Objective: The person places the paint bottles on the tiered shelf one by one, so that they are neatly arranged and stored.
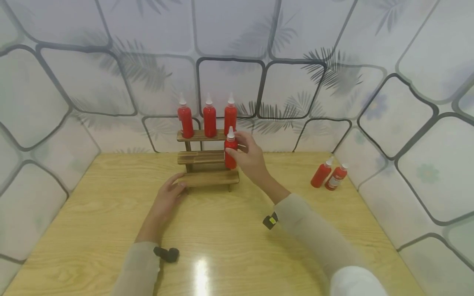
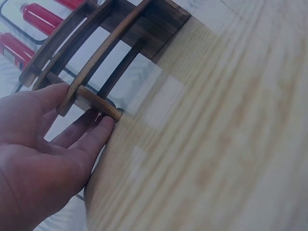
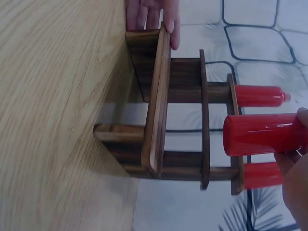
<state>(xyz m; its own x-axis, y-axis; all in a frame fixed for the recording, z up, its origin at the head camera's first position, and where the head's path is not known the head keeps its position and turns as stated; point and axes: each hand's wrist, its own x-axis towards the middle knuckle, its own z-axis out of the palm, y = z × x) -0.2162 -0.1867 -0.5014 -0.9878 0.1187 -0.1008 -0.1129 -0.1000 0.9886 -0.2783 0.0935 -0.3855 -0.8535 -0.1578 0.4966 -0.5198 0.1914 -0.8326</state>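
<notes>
Patterned wall [image 1: 233,37] at back, dark outlines and leaf prints; wood-grain tabletop [image 1: 222,230] below. Red bottle [image 1: 231,156], white nozzle, roughly upright at the right end of the rack [image 1: 212,178], level with the middle shelf; right wrist view shows a gap between its base and that shelf. Right hand [image 1: 254,159] pinches it, thumb to one side, fingers opposite. Left hand [image 1: 169,198] grips left end of rack's lowest shelf, thumb and fingers around the corner. Top shelf: three more red bottles [image 1: 210,122], upright, in a row. Far right on tabletop: plain-sided red bottle [image 1: 321,175] and, just beside it, labelled bottle [image 1: 336,178], white label, print too small to read. Beige sleeves [image 1: 314,230], black wrist cameras [image 1: 169,255].
</notes>
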